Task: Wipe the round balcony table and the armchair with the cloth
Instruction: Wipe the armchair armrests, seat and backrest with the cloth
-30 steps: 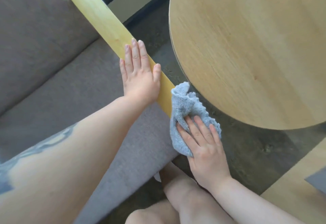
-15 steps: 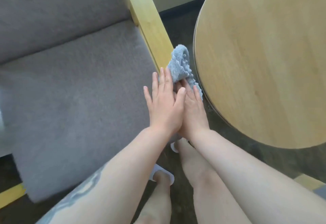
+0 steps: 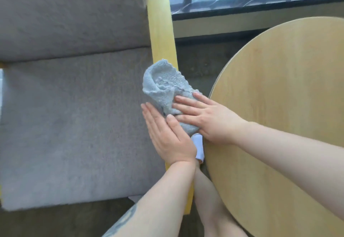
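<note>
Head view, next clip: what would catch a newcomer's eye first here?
The crumpled grey cloth at centre, lying on the chair's yellow wooden armrest, with the right hand pressing it flat-fingered and the left hand beside it on the armrest. Next, the round wooden table filling the right side, and the grey seat cushion on the left.

Both forearms bare — no sleeves, no watch, no rings seen. Left hand and right hand ungloved, nails short, unpainted. Grey-blue tattoo on left forearm, partly cut off by frame edge. Bare lower leg — white slipper on foot
</note>
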A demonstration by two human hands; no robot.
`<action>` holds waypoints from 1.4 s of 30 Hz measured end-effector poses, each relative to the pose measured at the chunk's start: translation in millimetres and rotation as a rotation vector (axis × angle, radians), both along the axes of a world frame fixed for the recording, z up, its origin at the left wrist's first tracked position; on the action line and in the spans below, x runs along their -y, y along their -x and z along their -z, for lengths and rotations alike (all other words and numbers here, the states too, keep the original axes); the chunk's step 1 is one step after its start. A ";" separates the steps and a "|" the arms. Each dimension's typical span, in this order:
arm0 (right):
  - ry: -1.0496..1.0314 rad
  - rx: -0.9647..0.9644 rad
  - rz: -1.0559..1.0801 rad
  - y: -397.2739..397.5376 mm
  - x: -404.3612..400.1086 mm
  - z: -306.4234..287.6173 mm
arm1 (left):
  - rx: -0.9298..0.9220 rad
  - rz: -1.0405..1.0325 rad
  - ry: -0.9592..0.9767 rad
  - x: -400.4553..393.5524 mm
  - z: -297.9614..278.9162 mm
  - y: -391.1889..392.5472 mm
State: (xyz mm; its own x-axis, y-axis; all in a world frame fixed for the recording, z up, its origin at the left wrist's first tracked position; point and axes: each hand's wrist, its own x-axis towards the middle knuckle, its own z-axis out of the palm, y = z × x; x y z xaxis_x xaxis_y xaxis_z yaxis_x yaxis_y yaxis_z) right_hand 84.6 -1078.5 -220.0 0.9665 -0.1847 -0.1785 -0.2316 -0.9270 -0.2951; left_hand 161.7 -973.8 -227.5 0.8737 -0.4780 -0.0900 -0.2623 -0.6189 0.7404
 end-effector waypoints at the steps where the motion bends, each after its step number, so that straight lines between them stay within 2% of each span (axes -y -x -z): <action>1: 0.015 -0.021 0.005 -7.0 18.0 -1.1 | -0.009 -0.089 -0.014 2.8 4.6 -1.7; 5: -0.035 -0.017 0.288 -31.7 36.0 -4.4 | -0.147 -0.562 -0.303 20.1 12.8 -7.2; 7: -0.098 0.023 0.273 -36.7 14.2 -3.1 | -0.151 -0.662 -0.374 30.5 10.4 -11.2; 9: -0.111 0.033 0.153 -43.6 21.2 -0.3 | -0.119 -0.699 -0.419 37.2 11.3 -11.3; 11: -0.044 0.049 0.161 -57.9 48.6 3.9 | -0.095 -0.677 -0.465 34.6 11.1 -7.5; 14: -0.077 0.070 0.537 -81.0 51.9 5.0 | -0.046 -0.512 -0.467 28.3 8.9 -3.3; 16: -0.149 0.083 0.665 -93.7 35.2 8.2 | -0.009 -0.362 -0.455 22.0 8.0 -3.4; 19: -0.082 0.117 0.490 -103.4 62.9 9.2 | -0.013 -0.126 -0.401 16.4 2.0 -9.3; 21: -0.021 0.064 0.511 -108.4 92.4 6.8 | -0.044 -0.057 -0.358 36.5 1.8 -25.8; 23: 0.011 0.051 0.633 -109.7 89.3 6.6 | -0.063 -0.110 -0.318 70.7 5.8 -47.7; 24: -0.009 0.049 0.609 -110.3 79.2 4.6 | -0.073 -0.156 -0.301 87.0 9.0 -56.2; 27: 0.003 0.032 0.324 -119.1 89.9 0.2 | 0.023 -0.268 -0.336 107.3 17.1 -63.3; 28: 0.026 0.011 0.309 -129.0 109.5 1.8 | 0.069 -0.287 -0.356 108.5 19.2 -61.3; 30: 0.012 -0.002 0.464 -148.5 133.6 -0.5 | 0.081 -0.299 -0.384 107.4 19.6 -56.7; 33: -0.094 0.100 0.721 -161.6 112.8 3.6 | 0.027 -0.323 -0.339 110.1 18.8 -57.3; 35: -0.119 0.100 0.760 -166.8 107.1 5.7 | 0.015 -0.332 -0.337 111.8 18.3 -57.2; 39: -0.189 0.072 0.898 -211.2 175.9 2.5 | -0.008 -0.282 -0.353 110.3 13.5 -56.5; 42: -0.205 0.090 0.843 -208.9 184.6 8.0 | -0.037 -0.285 -0.371 110.5 12.4 -57.4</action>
